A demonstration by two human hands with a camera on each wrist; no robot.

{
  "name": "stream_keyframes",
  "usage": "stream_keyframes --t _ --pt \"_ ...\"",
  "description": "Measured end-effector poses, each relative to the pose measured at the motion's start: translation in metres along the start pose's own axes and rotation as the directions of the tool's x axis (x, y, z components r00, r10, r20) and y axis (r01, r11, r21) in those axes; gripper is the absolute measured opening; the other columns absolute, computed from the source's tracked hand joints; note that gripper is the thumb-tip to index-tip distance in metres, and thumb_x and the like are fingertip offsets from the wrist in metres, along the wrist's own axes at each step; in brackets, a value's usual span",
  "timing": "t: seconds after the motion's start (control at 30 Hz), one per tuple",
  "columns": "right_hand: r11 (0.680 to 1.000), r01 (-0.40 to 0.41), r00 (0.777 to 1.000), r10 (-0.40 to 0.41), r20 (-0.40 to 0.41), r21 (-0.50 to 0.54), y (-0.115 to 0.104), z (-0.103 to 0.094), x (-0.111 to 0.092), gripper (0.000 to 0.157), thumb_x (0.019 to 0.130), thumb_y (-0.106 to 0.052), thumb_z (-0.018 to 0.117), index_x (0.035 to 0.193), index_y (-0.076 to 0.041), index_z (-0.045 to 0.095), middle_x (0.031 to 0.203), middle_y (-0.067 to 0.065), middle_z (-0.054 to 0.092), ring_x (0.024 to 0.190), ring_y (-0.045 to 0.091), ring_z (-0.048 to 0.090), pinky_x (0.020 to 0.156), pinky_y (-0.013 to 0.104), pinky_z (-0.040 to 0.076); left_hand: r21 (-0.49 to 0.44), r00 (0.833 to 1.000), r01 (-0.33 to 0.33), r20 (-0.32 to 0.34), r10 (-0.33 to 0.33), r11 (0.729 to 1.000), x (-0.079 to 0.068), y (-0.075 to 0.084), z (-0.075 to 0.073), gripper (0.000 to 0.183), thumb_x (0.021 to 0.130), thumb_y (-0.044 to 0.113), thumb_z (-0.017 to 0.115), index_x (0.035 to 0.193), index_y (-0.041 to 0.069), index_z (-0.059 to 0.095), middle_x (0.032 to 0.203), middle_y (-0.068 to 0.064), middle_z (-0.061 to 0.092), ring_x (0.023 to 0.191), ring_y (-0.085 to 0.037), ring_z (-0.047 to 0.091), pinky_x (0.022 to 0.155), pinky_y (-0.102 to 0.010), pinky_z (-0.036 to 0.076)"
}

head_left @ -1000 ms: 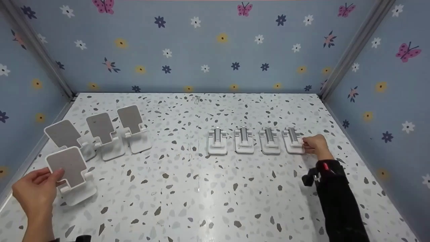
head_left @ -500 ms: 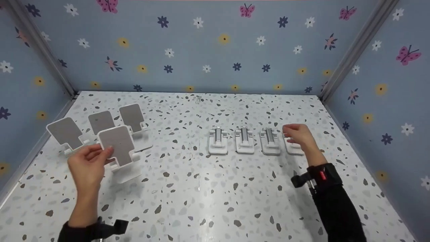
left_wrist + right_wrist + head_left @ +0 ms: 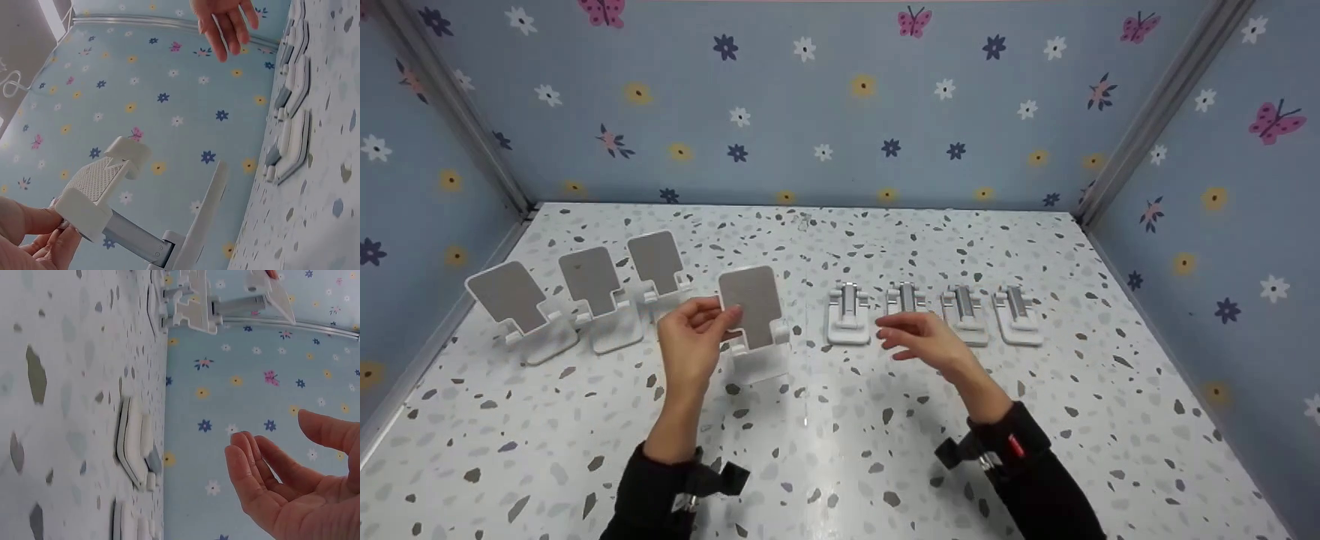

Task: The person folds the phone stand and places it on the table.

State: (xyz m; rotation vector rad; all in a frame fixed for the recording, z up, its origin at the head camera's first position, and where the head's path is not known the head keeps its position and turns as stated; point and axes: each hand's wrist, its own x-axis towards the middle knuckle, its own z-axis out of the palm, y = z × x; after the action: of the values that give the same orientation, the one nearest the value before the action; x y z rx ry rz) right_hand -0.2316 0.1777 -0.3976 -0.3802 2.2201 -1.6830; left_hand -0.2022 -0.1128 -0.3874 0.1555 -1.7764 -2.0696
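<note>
My left hand (image 3: 690, 341) pinches the left edge of the upright plate of an unfolded white phone stand (image 3: 754, 304). In the left wrist view the stand's metal arm (image 3: 135, 236) is extended and its base (image 3: 205, 219) hangs apart from the table. My right hand (image 3: 926, 341) hovers over the row of folded phone stands, holding nothing; its fingers are loosely bent and the thumb is apart in the right wrist view. It partly hides one folded stand (image 3: 907, 295). Beside that one lie other folded stands, one on the left (image 3: 847, 324) and two on the right (image 3: 964, 324).
Three unfolded phone stands, the left one (image 3: 510, 300), the middle one (image 3: 591, 283) and the right one (image 3: 656, 262), stand on the left of the speckled table (image 3: 810, 465). Blue flowered panels (image 3: 825, 97) enclose the back and sides.
My left hand has lifted the unfolded stand from the far left and carried it right to the middle. My right hand has left the rightmost folded stand and moved left.
</note>
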Motion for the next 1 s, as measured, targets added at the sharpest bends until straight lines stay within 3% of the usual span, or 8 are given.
stream_keyframes --t 0.17,0.43,0.6,0.73,1.0 --pt "0.999 -0.004 0.998 0.002 0.06 0.033 0.009 0.024 0.004 0.034 0.09 -0.011 0.051 0.116 0.011 0.05 0.103 0.023 0.058 0.092 0.033 0.057 0.075 0.036 0.051 -0.022 0.998 0.033 0.051 -0.032 0.999 -0.005 0.0 0.026 0.016 0.074 -0.011 0.064 0.087 -0.016 0.056 0.072 -0.016 0.064 0.06 -0.012 0.063 0.055 -0.026 0.053" --pt "0.976 -0.076 0.99 0.049 0.135 0.205 0.016 0.043 0.008 0.04 0.09 -0.015 0.051 0.116 0.014 0.045 0.093 0.014 0.058 0.083 0.026 0.062 0.072 0.036 0.052 -0.016 0.994 0.0 0.114 0.002 1.0 -0.014 -0.008 0.053 0.014 0.073 -0.01 0.065 0.084 -0.014 0.059 0.075 -0.021 0.063 0.063 -0.017 0.063 0.055 -0.028 0.053" --pt "0.946 -0.124 0.984 0.077 0.162 0.298 0.018 0.047 0.008 0.033 0.09 -0.012 0.051 0.11 0.014 0.043 0.086 0.011 0.054 0.074 0.027 0.064 0.068 0.036 0.053 -0.049 0.989 0.01 0.148 -0.002 0.999 -0.019 -0.012 0.063 0.015 0.073 -0.009 0.066 0.084 -0.014 0.058 0.075 -0.021 0.063 0.063 -0.018 0.064 0.056 -0.029 0.053" --pt "0.94 -0.132 0.986 0.091 0.141 0.316 0.021 0.049 0.008 0.031 0.088 -0.007 0.053 0.11 0.013 0.045 0.082 0.015 0.059 0.068 0.024 0.064 0.067 0.036 0.053 -0.06 0.987 0.013 0.158 -0.003 0.998 -0.022 -0.013 0.068 0.016 0.073 -0.009 0.066 0.084 -0.015 0.058 0.075 -0.022 0.063 0.064 -0.019 0.064 0.056 -0.029 0.053" --pt "0.929 -0.108 0.993 0.082 0.088 0.353 0.027 0.049 0.009 0.034 0.086 0.001 0.051 0.114 0.016 0.041 0.093 0.019 0.06 0.078 0.025 0.062 0.069 0.035 0.053 -0.089 0.979 0.007 0.203 0.012 0.996 -0.027 -0.017 0.076 0.016 0.073 -0.008 0.066 0.086 -0.015 0.057 0.076 -0.021 0.063 0.065 -0.018 0.064 0.057 -0.03 0.053"
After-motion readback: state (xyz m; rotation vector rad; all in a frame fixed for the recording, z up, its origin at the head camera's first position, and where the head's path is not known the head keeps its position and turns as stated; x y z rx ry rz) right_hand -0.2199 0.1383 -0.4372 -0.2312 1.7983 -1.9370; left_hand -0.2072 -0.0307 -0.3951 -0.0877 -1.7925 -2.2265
